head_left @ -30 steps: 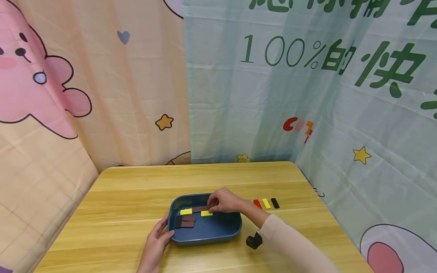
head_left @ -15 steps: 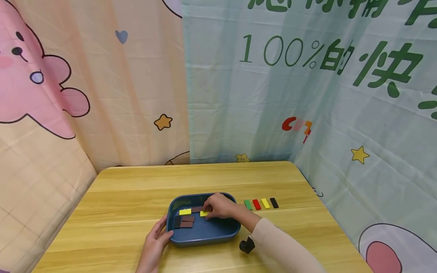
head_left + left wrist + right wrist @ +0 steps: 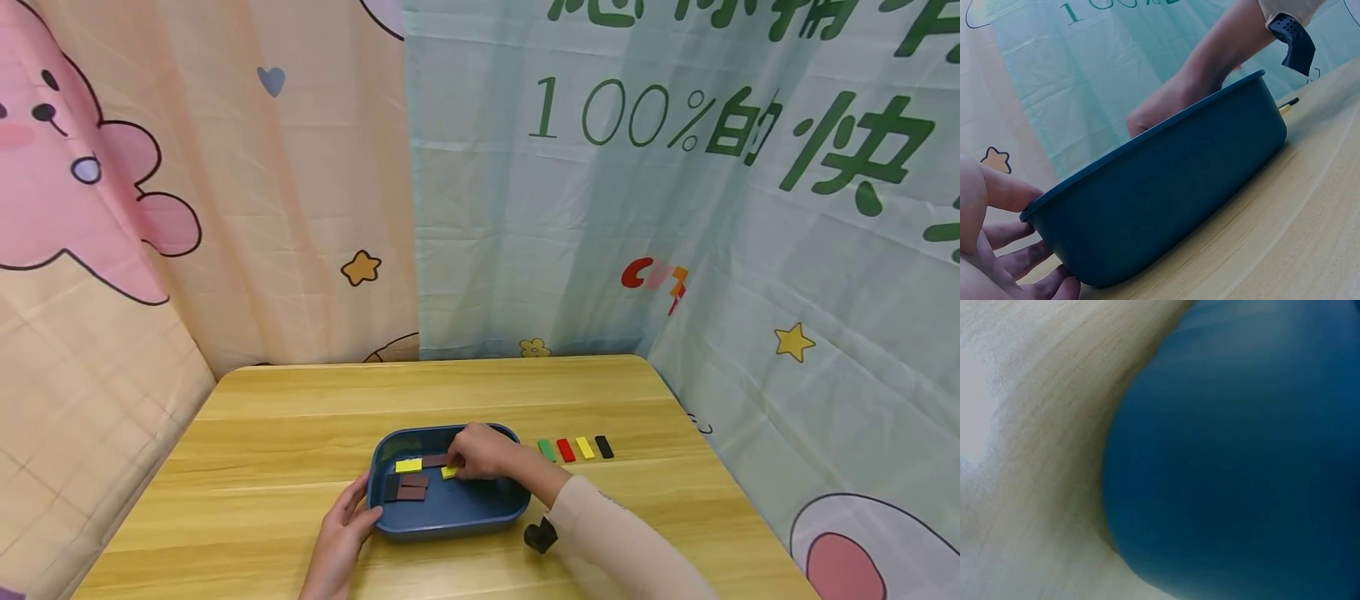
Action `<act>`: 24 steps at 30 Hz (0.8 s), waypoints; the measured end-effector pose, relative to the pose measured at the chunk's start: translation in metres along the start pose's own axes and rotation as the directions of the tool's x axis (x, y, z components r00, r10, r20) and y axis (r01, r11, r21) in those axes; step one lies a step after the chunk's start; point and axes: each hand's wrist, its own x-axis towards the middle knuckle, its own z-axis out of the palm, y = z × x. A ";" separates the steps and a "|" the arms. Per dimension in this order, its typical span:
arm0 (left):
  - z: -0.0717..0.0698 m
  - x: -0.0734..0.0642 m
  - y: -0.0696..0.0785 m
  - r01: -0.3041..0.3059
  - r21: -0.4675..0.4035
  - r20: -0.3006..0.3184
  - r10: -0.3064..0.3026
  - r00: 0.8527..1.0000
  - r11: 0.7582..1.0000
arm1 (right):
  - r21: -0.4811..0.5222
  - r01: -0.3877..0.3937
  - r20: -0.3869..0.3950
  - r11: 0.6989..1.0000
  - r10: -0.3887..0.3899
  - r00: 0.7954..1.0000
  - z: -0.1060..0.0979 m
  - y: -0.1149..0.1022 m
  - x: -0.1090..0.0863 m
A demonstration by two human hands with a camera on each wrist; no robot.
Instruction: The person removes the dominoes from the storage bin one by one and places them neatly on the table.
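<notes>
A dark blue tray (image 3: 450, 526) with raised sides stands on the table. My left hand (image 3: 342, 533) grips its near left corner, thumb (image 3: 1013, 189) on the rim and fingers against the outer wall. Inside the tray my right hand (image 3: 483, 452) is bent down, its fingertips pinching a small flat yellow tile (image 3: 447, 472) and covering its right part. Left of that lie another yellow tile (image 3: 408, 466), a long brown tile (image 3: 433, 460), two shorter brown tiles (image 3: 412, 493) and a black tile (image 3: 392, 487). Only the tray's blurred blue wall (image 3: 1235, 456) fills the right wrist view's right side.
Right of the tray, a green tile (image 3: 547, 450), a red tile (image 3: 566, 450), a yellow one and a black tile (image 3: 604, 447) lie in a row on the wooden table (image 3: 247, 467). A black wrist camera (image 3: 540, 535) hangs under the right sleeve. Printed curtains stand behind.
My right hand has shifted left and slightly down, covering more of the yellow tile. The green tile right of the tray has come into view. My left hand has stayed on the corner.
</notes>
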 end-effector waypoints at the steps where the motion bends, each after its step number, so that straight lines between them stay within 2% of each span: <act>1: 0.000 0.000 0.000 0.003 0.002 -0.003 -0.003 1.000 1.000 | -0.005 0.009 0.003 1.000 -0.009 1.000 0.000 0.000 -0.001; 9: 0.003 -0.002 -0.001 0.009 0.003 -0.005 -0.008 1.000 1.000 | -0.027 0.096 0.004 0.995 -0.096 0.995 0.002 0.003 -0.004; 15: 0.002 -0.001 0.001 -0.013 0.015 -0.003 0.013 1.000 1.000 | -0.019 0.099 0.011 0.995 -0.098 0.995 -0.007 0.004 -0.002; 20: 0.000 -0.001 0.002 -0.017 0.021 0.000 0.017 1.000 1.000 | 0.085 0.030 0.114 0.996 -0.039 0.993 -0.025 -0.001 -0.002; 24: 0.000 -0.001 0.001 -0.011 0.021 0.008 0.011 1.000 1.000 | 0.156 -0.032 0.216 0.987 -0.003 0.976 -0.036 -0.002 -0.004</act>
